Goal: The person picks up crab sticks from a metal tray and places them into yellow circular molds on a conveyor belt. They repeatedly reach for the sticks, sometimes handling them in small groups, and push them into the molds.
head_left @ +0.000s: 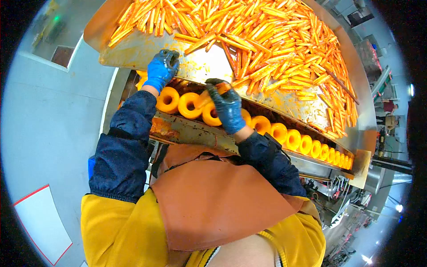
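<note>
My left hand [163, 70], in a blue glove with dark-stained fingertips, rests at the near edge of the metal tray [129, 51]. Its fingers are curled, and whatever they may hold is hidden. To the right, my right hand [227, 106], gloved and stained dark, closes around an orange stick [204, 99] that is partly blurred. The stick lies above a row of orange ring-shaped rollers or cups [190, 106] with hollow centres, just below the tray edge. A large heap of glossy orange sticks [275, 49] covers the far and right parts of the tray.
A curved metal wall [358, 84] borders the tray on the right. The row of rings runs on to the lower right, ending by a pale board [360, 169]. Grey floor [53, 129] with a red-edged white panel [44, 224] lies left. People and equipment appear far right.
</note>
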Demonstrator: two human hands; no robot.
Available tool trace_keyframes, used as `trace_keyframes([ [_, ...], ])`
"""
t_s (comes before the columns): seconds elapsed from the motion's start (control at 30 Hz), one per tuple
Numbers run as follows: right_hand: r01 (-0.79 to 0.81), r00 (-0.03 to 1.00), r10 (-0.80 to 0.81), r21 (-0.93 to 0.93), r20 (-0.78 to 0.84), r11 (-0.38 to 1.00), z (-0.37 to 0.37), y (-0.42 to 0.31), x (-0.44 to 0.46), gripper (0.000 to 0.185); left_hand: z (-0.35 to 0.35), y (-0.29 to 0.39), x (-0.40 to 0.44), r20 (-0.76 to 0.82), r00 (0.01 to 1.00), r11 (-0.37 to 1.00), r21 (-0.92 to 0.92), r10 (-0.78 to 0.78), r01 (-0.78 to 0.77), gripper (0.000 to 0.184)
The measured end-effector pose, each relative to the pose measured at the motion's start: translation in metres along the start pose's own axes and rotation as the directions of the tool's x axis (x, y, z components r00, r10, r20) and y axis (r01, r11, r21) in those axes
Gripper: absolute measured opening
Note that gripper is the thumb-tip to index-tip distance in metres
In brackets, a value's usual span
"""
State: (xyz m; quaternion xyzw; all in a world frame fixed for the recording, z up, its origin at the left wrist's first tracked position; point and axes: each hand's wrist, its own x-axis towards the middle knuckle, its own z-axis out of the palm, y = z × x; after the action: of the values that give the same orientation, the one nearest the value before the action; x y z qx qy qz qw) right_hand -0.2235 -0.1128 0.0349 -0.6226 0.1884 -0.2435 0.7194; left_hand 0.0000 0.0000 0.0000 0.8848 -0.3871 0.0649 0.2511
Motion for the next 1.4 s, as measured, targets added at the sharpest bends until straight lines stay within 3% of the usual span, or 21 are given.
trace_keyframes([
  [0.03,0.112,0.993,-0.112,-0.007,0.027,0.994,0.002,0.010,-0.002,0.027,0.002,0.003,-0.001,0.004,1.000,1.000,-0.007,-0.006,0.006,0.029],
  [0.07,0.107,0.993,-0.081,-0.336,0.091,0.936,-0.007,0.034,-0.001,0.031,0.004,0.005,-0.002,0.009,1.000,1.000,-0.015,-0.010,0.010,0.028],
  [0.17,0.271,0.938,-0.037,-0.663,0.344,0.698,-0.005,0.007,-0.008,0.033,-0.001,-0.008,0.003,-0.036,0.999,0.999,0.039,0.024,-0.022,0.027],
  [0.27,0.263,0.943,-0.027,-0.695,0.331,0.669,-0.053,-0.017,-0.009,0.034,0.001,-0.006,0.000,-0.005,1.000,0.999,-0.030,0.018,-0.018,0.026],
  [0.3,0.373,0.925,-0.113,-0.818,0.362,0.438,-0.078,-0.023,0.000,0.033,0.002,-0.006,0.000,-0.038,0.999,1.000,-0.012,0.025,-0.026,0.026],
  [0.33,0.386,0.917,-0.284,-0.810,0.281,0.442,-0.097,-0.035,0.009,0.021,0.002,-0.005,0.000,-0.035,0.999,1.000,-0.018,0.024,-0.025,0.026],
  [0.37,0.354,0.922,-0.279,-0.874,0.268,0.332,-0.128,-0.030,0.028,0.033,0.002,-0.004,0.000,-0.039,0.999,1.000,-0.006,0.017,-0.017,0.025],
  [0.43,0.358,0.915,-0.151,-0.926,0.374,-0.124,-0.148,-0.066,0.058,0.054,0.001,-0.002,0.001,-0.043,0.999,1.000,0.005,0.013,-0.013,0.025],
  [0.5,0.482,0.858,-0.063,-0.841,0.510,-0.246,-0.156,-0.054,0.082,0.052,-0.003,0.000,0.001,-0.038,0.999,1.000,0.011,0.014,-0.013,0.024],
  [0.53,0.477,0.860,-0.067,-0.844,0.506,-0.246,-0.156,-0.054,0.088,0.052,-0.006,0.003,0.000,-0.037,0.999,1.000,0.012,0.020,-0.020,0.024],
  [0.6,0.493,0.868,0.200,-0.841,0.455,-0.224,-0.153,-0.057,0.098,0.049,-0.011,0.007,0.000,-0.029,0.999,0.999,0.017,0.040,-0.040,0.024],
  [0.77,0.562,0.826,0.131,-0.818,0.548,-0.119,-0.180,-0.069,0.097,0.038,-0.012,0.008,0.001,-0.031,0.999,0.999,0.022,0.037,-0.037,0.025],
  [0.83,0.252,0.967,-0.064,-0.957,0.245,0.144,-0.194,-0.064,0.095,0.027,-0.011,0.007,0.000,-0.026,0.999,0.999,0.029,0.027,-0.026,0.025],
  [0.87,0.147,0.980,-0.184,-0.908,0.079,0.393,-0.199,-0.061,0.095,0.030,-0.011,0.007,0.000,-0.022,1.000,0.999,0.034,0.022,-0.021,0.025],
  [0.9,0.252,0.947,-0.288,-0.880,0.140,0.402,-0.196,-0.075,0.089,0.029,-0.011,0.007,0.000,-0.017,1.000,0.999,0.040,0.017,-0.017,0.025],
  [0.97,0.008,0.977,-0.157,-0.702,-0.148,0.712,-0.174,-0.096,0.069,0.027,-0.012,0.009,0.001,-0.006,1.000,0.999,0.034,-0.003,0.003,0.026],
  [1.03,0.014,0.979,-0.070,-0.282,-0.192,0.959,-0.139,-0.099,0.043,0.024,-0.011,0.008,-0.001,0.006,1.000,0.999,0.028,-0.022,0.022,0.026],
  [1.2,-0.161,0.986,0.162,0.046,-0.026,0.986,-0.041,-0.042,0.000,0.018,-0.005,0.003,-0.001,-0.050,0.998,0.996,0.086,0.025,-0.021,0.028],
  [1.3,-0.163,0.983,0.182,-0.441,0.001,0.882,-0.022,0.000,-0.009,0.024,-0.007,0.002,0.000,0.004,1.000,1.000,0.011,0.026,-0.026,0.029],
  [1.33,-0.160,0.984,0.181,-0.440,0.005,0.884,-0.023,0.004,-0.010,0.024,-0.007,0.001,0.000,0.002,1.000,1.000,0.014,0.025,-0.025,0.029],
  [1.4,0.098,0.995,-0.104,-0.366,0.004,0.925,-0.028,0.008,-0.012,0.028,-0.007,0.002,0.000,0.000,1.000,1.000,-0.003,0.009,-0.009,0.029],
])
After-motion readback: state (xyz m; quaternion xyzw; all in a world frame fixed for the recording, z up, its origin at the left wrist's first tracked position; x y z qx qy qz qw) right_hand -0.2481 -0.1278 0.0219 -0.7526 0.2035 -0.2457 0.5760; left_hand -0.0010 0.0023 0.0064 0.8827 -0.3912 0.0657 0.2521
